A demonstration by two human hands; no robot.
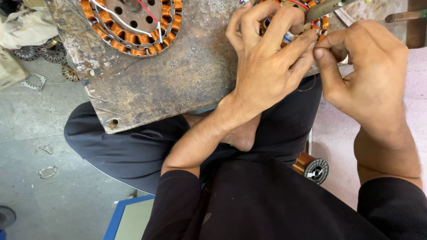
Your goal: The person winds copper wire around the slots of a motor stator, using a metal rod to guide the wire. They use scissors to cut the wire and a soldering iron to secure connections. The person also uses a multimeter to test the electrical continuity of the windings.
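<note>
While my left hand (pixel 267 58) curls half closed over the wound stator (pixel 307 18) at the far edge of the wooden board (pixel 178 80), its fingertips press down among the copper coils and coloured leads. My right hand (pixel 364 75) is bunched, thumb and forefinger pinched together just beside the left fingers; I cannot tell what thin thing they nip. Both forearms reach forward from black sleeves, the left crossing my lap, the right bent in from the side. My hands cover most of that stator. A second stator (pixel 133 22) with orange coils lies on the board to the left, well apart. A spool of copper wire (pixel 311 166) sits by my right thigh.
</note>
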